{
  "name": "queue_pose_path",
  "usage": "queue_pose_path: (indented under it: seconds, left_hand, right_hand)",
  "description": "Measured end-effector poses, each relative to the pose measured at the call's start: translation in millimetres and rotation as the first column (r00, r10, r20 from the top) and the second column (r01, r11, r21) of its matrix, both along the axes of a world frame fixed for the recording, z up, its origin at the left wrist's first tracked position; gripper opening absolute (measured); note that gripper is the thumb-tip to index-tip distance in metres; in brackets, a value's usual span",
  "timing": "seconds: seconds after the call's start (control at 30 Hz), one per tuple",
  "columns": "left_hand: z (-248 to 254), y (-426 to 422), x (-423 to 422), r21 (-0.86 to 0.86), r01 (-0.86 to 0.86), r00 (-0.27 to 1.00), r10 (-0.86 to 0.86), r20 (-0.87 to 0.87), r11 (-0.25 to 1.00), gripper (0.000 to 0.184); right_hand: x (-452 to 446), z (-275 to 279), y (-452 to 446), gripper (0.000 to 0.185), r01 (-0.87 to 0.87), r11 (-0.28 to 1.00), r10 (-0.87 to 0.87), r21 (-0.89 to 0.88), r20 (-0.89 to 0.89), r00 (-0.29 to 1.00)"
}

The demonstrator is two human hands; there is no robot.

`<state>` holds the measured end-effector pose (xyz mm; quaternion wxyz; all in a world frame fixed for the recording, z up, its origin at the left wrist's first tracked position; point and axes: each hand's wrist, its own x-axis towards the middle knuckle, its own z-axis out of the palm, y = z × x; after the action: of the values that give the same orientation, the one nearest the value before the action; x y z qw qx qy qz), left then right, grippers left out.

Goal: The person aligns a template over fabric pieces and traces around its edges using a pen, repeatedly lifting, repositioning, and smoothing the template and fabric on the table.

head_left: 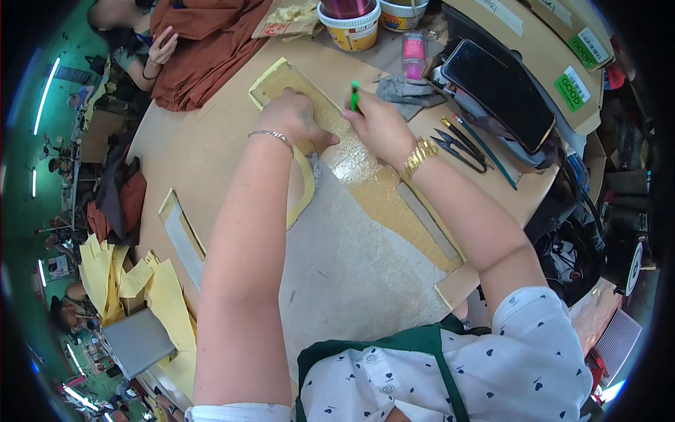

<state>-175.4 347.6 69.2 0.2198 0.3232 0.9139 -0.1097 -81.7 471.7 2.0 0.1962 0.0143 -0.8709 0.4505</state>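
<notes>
A long tan panel (320, 104) with a yellow border lies across the work board, and a wet-looking shine covers its middle. My left hand (288, 116) rests on the panel with bent fingers; what they grip, if anything, is hidden. From beneath that hand curves a yellow-edged strip (305, 188). Closed around a slim green-ended tool (354, 95), my right hand (383, 126) is over the panel's right edge; the tool's lower end is hidden. Nearer my body, a grey sheet (344, 253) spreads under both. A narrow grey strip (427, 221) lies along the panel's right side.
At right are a phone (499, 95), black snips (460, 151), pens and a pink bottle (413, 53). Glue-type tubs (351, 34) stand at the back. Another person's hand (162, 46) is beside brown cloth (204, 63). Yellow sheets (169, 295) lie at left.
</notes>
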Motion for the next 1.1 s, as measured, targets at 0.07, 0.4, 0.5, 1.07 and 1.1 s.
queue_pose_path:
  seconds: [0.07, 0.4, 0.5, 1.07, 1.1]
  left_hand:
    - [-8.2, -3.3, -6.9, 0.035, 0.008, 1.0, -0.008, -0.002, 0.999, 0.082]
    - [-8.7, -10.8, -2.0, 0.107, -0.043, 0.999, 0.046, -0.022, 0.993, 0.082]
    - [-7.0, -8.4, 0.1, 0.12, -0.068, 0.997, 0.073, -0.037, 0.99, 0.081]
    - [-55.2, -12.1, 173.6, 0.614, 0.093, 0.96, 0.093, -0.264, 0.783, 0.068]
    - [-55.1, -11.9, 174.3, 0.61, 0.092, 0.961, 0.089, -0.261, 0.787, 0.068]
  right_hand:
    - [-39.5, -3.8, -4.0, 0.022, -0.008, 0.997, 0.008, 0.077, 0.008, 1.0]
    - [-56.1, 21.7, -14.0, 0.024, 0.003, 0.986, -0.05, 0.166, 0.28, 0.959]
    - [43.3, 10.0, -0.8, 0.013, 0.0, 0.98, -0.005, 0.198, 0.027, 1.0]
    - [67.6, 4.2, 16.1, 0.015, 0.063, 0.998, -0.062, -0.011, 0.101, 0.993]
    - [76.6, 4.8, 15.8, 0.016, 0.05, 0.998, -0.052, 0.036, 0.069, 0.996]
